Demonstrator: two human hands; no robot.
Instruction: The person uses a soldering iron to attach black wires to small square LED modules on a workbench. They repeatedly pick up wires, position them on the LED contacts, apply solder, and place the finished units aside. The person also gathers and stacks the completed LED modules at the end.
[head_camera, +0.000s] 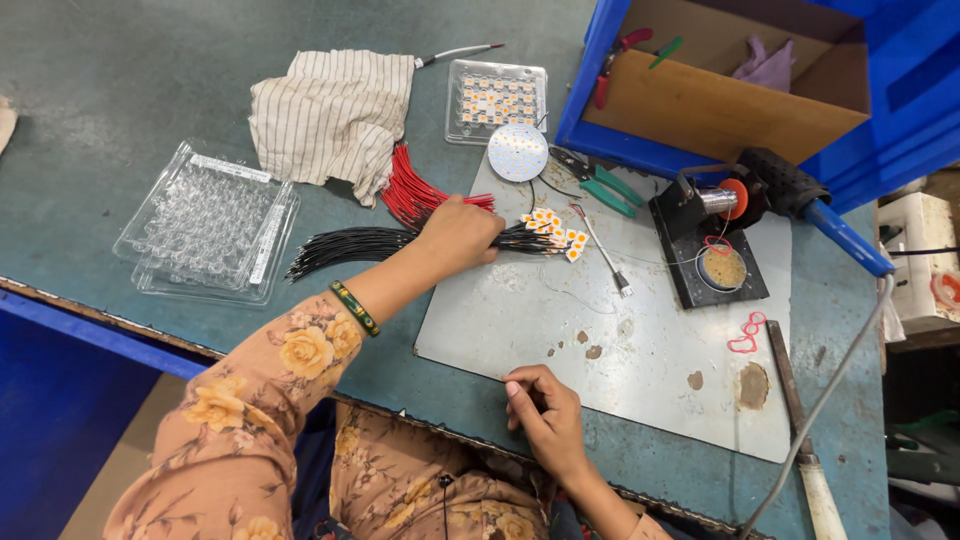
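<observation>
I see my left hand (458, 232) curled over the bundle of black wires (345, 244) lying on the surface (120, 90), fingers pinching them just below the red wires (415, 195). Further right, my right hand (545, 412) rests loosely curled and empty on the grey mat's (650, 350) near edge.

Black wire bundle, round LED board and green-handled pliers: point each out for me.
black wire bundle (345, 245): head view, on the loose strands left of the left hand.
round LED board (518, 152): head view, middle of the white disc.
green-handled pliers (610, 188): head view, on the green handles.
</observation>
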